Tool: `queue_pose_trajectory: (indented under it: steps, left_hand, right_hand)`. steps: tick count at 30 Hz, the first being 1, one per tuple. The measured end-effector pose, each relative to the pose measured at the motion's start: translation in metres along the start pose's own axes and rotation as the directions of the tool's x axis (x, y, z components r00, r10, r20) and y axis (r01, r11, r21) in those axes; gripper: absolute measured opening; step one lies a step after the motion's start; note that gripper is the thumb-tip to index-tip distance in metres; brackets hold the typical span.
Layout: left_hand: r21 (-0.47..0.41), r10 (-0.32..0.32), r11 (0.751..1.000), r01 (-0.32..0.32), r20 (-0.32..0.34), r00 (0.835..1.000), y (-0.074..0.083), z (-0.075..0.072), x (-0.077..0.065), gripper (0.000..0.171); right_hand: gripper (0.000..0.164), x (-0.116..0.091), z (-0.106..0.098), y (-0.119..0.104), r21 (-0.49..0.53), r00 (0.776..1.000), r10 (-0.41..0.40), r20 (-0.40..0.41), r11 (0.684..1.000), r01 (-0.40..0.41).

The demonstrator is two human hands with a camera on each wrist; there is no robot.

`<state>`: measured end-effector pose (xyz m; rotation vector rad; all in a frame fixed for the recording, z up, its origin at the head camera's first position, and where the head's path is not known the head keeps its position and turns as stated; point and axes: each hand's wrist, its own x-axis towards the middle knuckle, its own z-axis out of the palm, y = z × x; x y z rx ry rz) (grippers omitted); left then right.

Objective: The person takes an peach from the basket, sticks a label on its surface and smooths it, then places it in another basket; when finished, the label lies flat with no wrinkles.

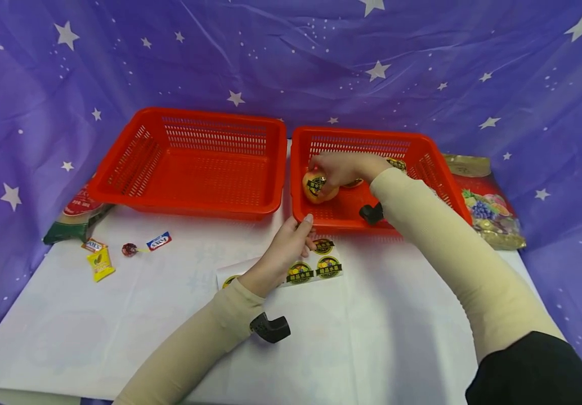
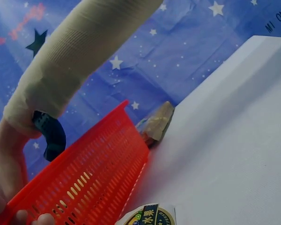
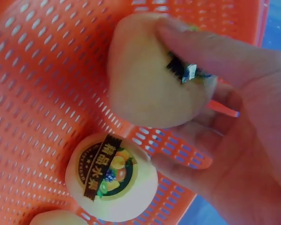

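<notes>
In the head view my right hand [image 1: 340, 167] is inside the right red basket [image 1: 435, 169], gripping a round yellow-orange fruit [image 1: 312, 184] near its left wall. The right wrist view shows thumb and fingers around this fruit [image 3: 140, 79], which bears a dark, shiny sticker. Just below it lies another fruit [image 3: 126, 201] with a round black-and-gold label; part of a third [image 3: 58, 218] shows at the bottom edge. My left hand [image 1: 291, 243] pinches the basket's front rim by the left corner, thumb on top. Its fingers show at the rim in the left wrist view.
A second red basket [image 1: 205, 174] stands at the left. A sheet of round fruit stickers [image 1: 301, 273] lies partly under my left hand. Wrapped sweets [image 1: 101, 264] and a lollipop [image 1: 129, 250] lie at the left. Printed bags [image 1: 488, 202] flank both baskets.
</notes>
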<state>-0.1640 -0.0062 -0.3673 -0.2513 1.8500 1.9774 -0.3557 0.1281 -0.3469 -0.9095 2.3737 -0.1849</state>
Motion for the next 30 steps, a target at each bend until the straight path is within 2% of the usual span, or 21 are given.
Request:
queue_pose_trajectory:
  steps: [3,8,11,14,19,26,30]
  left_hand:
    - [0.001,-0.006,1.0,0.006,-0.001,1.0,-0.001,0.001,-0.001,0.037]
    - [-0.003,0.004,1.0,-0.004,0.0,1.0,-0.015,0.0,0.008,0.036]
    - [-0.008,0.001,1.0,-0.001,0.002,1.0,-0.018,0.0,0.012,0.036]
    - [-0.006,-0.014,1.0,0.014,0.006,1.0,-0.012,0.0,0.009,0.034]
    - [-0.014,-0.015,1.0,0.015,0.013,1.0,-0.019,-0.002,0.017,0.038]
    - [-0.068,-0.033,0.997,0.034,0.02,0.999,-0.025,-0.002,0.02,0.037]
    - [-0.101,-0.072,0.992,0.075,0.039,0.997,-0.025,-0.003,0.016,0.036]
  right_hand:
    - [0.071,0.0,0.001,-0.002,-0.018,1.0,-0.001,0.005,1.0,0.001]
    - [0.075,-0.003,0.004,-0.01,-0.135,0.995,0.091,0.049,0.987,-0.084]
    - [0.076,-0.004,0.004,-0.015,-0.247,0.987,0.139,0.076,0.962,-0.117]
    - [0.078,-0.004,0.005,-0.021,-0.337,0.981,0.172,0.092,0.932,-0.132]
    - [0.09,-0.005,0.007,-0.025,-0.408,0.968,0.217,0.129,0.901,-0.148]
    - [0.092,-0.008,0.013,-0.026,-0.544,0.93,0.315,0.187,0.822,-0.169]
    - [0.095,-0.007,0.015,-0.026,-0.541,0.921,0.328,0.212,0.824,-0.169]
